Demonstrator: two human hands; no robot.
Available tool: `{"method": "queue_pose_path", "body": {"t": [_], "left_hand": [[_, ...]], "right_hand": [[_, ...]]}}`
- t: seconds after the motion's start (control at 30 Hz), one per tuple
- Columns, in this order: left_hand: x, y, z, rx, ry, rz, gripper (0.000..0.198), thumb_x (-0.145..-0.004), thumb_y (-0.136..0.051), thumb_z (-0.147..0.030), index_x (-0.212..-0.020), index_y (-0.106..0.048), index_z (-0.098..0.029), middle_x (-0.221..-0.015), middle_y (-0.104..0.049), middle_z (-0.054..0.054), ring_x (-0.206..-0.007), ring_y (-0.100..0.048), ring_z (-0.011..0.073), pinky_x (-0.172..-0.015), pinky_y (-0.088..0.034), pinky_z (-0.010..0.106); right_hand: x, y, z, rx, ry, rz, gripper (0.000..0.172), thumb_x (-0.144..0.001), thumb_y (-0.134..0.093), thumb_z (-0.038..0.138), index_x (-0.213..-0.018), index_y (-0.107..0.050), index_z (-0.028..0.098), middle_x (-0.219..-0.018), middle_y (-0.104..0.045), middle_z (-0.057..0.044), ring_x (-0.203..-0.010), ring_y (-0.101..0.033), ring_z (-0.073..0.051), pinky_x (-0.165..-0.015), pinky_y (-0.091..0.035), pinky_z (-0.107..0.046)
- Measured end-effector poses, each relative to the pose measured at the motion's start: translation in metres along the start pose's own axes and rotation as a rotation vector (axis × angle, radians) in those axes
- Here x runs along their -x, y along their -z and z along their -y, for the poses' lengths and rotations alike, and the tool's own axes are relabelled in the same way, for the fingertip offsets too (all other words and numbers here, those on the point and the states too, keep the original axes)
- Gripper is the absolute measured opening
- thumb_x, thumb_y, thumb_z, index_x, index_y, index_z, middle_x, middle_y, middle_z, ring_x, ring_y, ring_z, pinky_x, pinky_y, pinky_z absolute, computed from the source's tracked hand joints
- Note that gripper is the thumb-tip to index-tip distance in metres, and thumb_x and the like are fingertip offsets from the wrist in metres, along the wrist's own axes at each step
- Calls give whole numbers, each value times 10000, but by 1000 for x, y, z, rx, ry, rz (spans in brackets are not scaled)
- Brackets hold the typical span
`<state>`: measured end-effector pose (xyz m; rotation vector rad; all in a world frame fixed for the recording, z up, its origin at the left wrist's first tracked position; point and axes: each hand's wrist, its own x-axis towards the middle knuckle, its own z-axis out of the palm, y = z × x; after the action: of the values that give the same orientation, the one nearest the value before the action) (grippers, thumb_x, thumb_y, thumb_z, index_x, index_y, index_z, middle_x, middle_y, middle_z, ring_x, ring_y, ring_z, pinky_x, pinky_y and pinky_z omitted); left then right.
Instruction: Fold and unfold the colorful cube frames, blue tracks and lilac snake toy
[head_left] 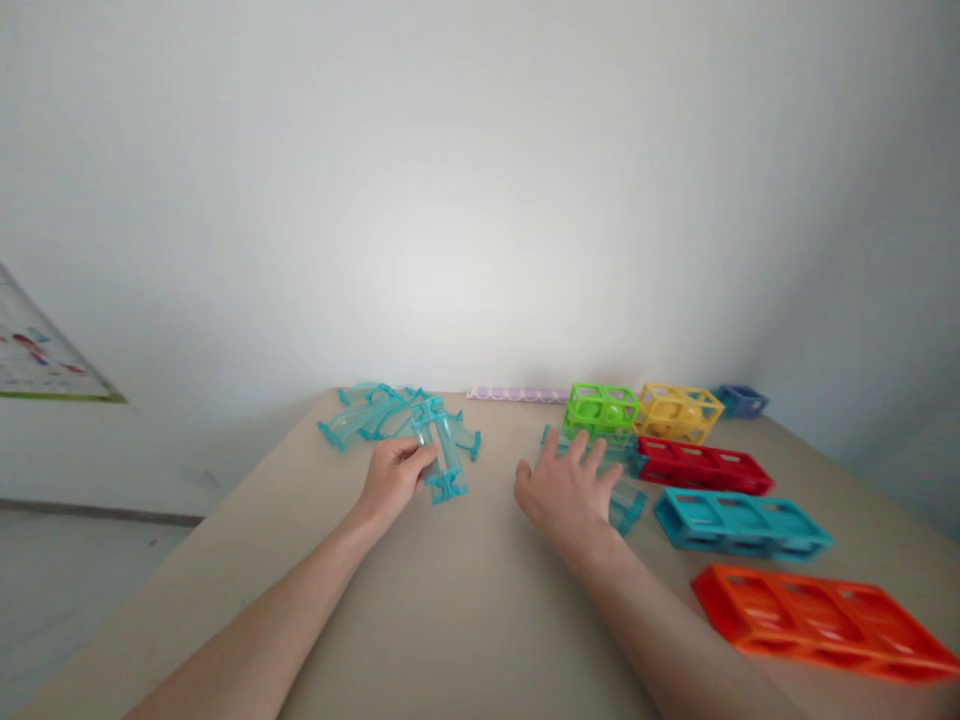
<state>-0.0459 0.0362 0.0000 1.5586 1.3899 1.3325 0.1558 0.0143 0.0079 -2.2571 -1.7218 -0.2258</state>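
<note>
My left hand (395,478) grips a clear track piece (441,449) with teal connector ends, thumb on its near side, and holds it tilted up above the table. Behind it lies a loose pile of curved clear teal-ended track pieces (375,412). My right hand (568,492) is spread, palm down, over more clear track pieces (627,505) right of the middle. The hand covers part of them, and whether it touches them I cannot tell.
On the right of the table (442,620) lie open-frame blocks: green (601,408), yellow (679,412), dark blue (742,401), red (703,466), teal (741,524) and orange (825,622). A patterned purple strip (517,394) runs along the wall. A poster (45,345) hangs at left.
</note>
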Motion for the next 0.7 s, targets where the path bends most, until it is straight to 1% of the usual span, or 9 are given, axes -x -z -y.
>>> {"method": "queue_pose_path", "body": {"t": [0.13, 0.2, 0.27, 0.33, 0.4, 0.47, 0.57, 0.63, 0.7], "left_hand": [[3, -2, -3, -1, 1, 74, 424, -739, -606, -340, -385, -433, -184, -354, -415, -34, -379, -380, 100, -452, -277, 240], [5, -4, -3, -11, -14, 127, 424, -743, -608, -342, -389, -439, -180, -361, -419, -33, -386, -378, 97, -451, -267, 234], [7, -5, -3, -19, -32, 176, 422, -747, -615, -351, -397, -458, -176, -366, -422, -30, -392, -377, 96, -447, -257, 231], [9, -6, -5, 1, -48, 218, 423, -752, -624, -370, -408, -476, -173, -373, -426, -27, -397, -380, 97, -445, -255, 230], [11, -6, -7, 53, -65, 269, 430, -746, -644, -388, -410, -487, -169, -381, -427, -24, -402, -377, 95, -444, -253, 229], [13, -6, -9, 108, -76, 332, 439, -731, -668, -396, -402, -495, -163, -389, -429, -20, -408, -367, 91, -445, -248, 230], [14, -4, -9, 152, -77, 408, 432, -734, -671, -407, -408, -539, -155, -413, -463, -2, -422, -381, 95, -453, -263, 233], [14, -2, -6, 169, -67, 442, 421, -737, -665, -417, -422, -569, -153, -432, -493, 14, -435, -406, 105, -462, -283, 237], [12, 0, -1, 195, -59, 474, 404, -737, -656, -426, -444, -597, -154, -455, -522, 30, -450, -439, 120, -476, -307, 246]], "right_hand": [[-3, -3, 1, -54, 27, -122, 569, -842, -517, 329, -1316, -500, 15, -1369, -420, -321, -1318, -297, -487, -999, -178, -686], [-2, 1, 4, -165, 131, -184, 484, -873, -470, 302, -1264, -533, 24, -1323, -483, -286, -1296, -356, -445, -1021, -195, -662], [3, 7, 8, -346, 303, -218, 423, -915, -400, 285, -1245, -536, 56, -1259, -553, -227, -1223, -464, -366, -1028, -288, -579], [11, 12, 13, -538, 462, -218, 433, -941, -361, 293, -1297, -478, 74, -1214, -590, -189, -1124, -547, -293, -985, -395, -470], [21, 14, 19, -667, 538, -177, 491, -942, -375, 315, -1369, -382, 73, -1198, -600, -183, -1061, -586, -266, -913, -465, -409], [29, 10, 23, -728, 545, -110, 527, -935, -396, 313, -1403, -328, 81, -1190, -609, -180, -1012, -613, -258, -855, -500, -387], [33, -1, 27, -803, 499, -23, 499, -931, -404, 285, -1395, -351, 109, -1140, -637, -159, -926, -647, -236, -789, -523, -360], [32, -7, 28, -850, 478, 2, 470, -932, -401, 273, -1377, -378, 124, -1113, -648, -142, -908, -650, -224, -787, -524, -355], [30, -9, 29, -860, 490, 5, 458, -931, -396, 262, -1366, -388, 120, -1109, -641, -139, -936, -640, -227, -828, -512, -369]]}}
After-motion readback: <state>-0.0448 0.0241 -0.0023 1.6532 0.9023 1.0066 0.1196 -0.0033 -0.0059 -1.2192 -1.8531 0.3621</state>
